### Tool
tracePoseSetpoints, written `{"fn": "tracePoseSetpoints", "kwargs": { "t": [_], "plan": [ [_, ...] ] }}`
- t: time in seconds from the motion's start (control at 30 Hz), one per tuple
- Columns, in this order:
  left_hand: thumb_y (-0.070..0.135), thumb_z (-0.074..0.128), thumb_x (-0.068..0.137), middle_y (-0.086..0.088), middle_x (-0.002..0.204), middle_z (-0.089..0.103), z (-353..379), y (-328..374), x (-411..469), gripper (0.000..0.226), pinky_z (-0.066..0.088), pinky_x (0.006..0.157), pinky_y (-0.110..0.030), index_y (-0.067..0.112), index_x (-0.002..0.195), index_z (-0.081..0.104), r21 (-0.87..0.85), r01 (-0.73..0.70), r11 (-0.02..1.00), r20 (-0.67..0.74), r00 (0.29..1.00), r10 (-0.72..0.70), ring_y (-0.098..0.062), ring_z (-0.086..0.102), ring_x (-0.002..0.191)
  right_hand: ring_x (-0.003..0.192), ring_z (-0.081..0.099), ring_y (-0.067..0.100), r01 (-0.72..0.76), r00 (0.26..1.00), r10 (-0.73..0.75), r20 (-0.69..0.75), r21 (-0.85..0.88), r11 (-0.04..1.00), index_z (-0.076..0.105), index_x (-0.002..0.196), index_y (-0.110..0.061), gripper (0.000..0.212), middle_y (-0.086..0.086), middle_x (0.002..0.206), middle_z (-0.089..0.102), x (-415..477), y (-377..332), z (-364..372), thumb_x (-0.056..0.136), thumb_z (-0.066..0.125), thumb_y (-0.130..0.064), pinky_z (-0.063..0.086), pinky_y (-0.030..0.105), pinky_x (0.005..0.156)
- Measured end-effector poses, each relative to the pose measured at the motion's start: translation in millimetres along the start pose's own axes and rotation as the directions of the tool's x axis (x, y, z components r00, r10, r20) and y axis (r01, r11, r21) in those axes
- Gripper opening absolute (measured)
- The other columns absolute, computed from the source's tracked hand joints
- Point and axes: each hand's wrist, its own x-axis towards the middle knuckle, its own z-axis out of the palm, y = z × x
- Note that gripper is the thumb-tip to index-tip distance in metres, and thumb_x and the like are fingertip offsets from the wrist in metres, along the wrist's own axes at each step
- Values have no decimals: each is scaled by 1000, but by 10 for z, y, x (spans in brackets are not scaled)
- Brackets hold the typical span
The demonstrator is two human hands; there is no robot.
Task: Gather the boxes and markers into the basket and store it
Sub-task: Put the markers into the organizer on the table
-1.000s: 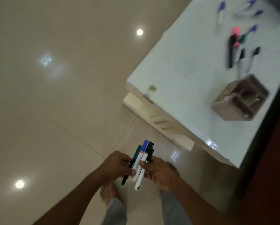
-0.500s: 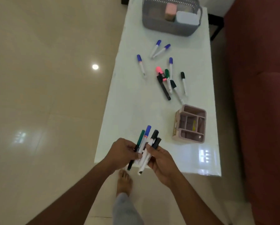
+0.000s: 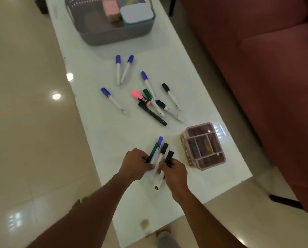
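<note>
Both hands, left hand (image 3: 135, 162) and right hand (image 3: 174, 170), grasp one bundle of markers (image 3: 158, 154) above the near tabletop (image 3: 99, 133). The basket (image 3: 96, 34) stands at the far end. The loose, uneven bundle could slip on the way there, I think.

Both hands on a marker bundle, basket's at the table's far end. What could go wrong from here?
1. The marker bundle is fanned out between the left hand and right hand; one may slip on the way to the gray basket.
2. The pink organizer sits near the table's right edge, close to the right hand; a bump could push it off.
</note>
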Motion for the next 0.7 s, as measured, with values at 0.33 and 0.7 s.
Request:
{"fn": "tracePoseSetpoints", "kwargs": {
  "t": [0.33, 0.7],
  "plan": [
    [28, 64, 89, 0, 79, 52, -359, -455, 138, 20, 46, 69, -30, 9, 86, 57, 177, -262, 949, 104, 963, 247, -20, 53, 74, 107, 62, 25, -181, 857, 235, -460, 158, 971, 52, 130, -16, 54, 7, 119, 63, -289, 29, 556, 83, 73, -33, 50, 36, 93],
    [23, 57, 94, 0, 107, 44, -363, -331, 50, 33, 49, 71, -24, 13, 122, 43, 355, -386, 852, 212, 920, 328, -15, 54, 83, 110, 60, 19, -193, 892, 237, -385, 148, 970, 46, 136, -18, 54, 3, 127, 60, -596, 99, 682, 89, 68, -31, 48, 29, 96]
  ]
}}
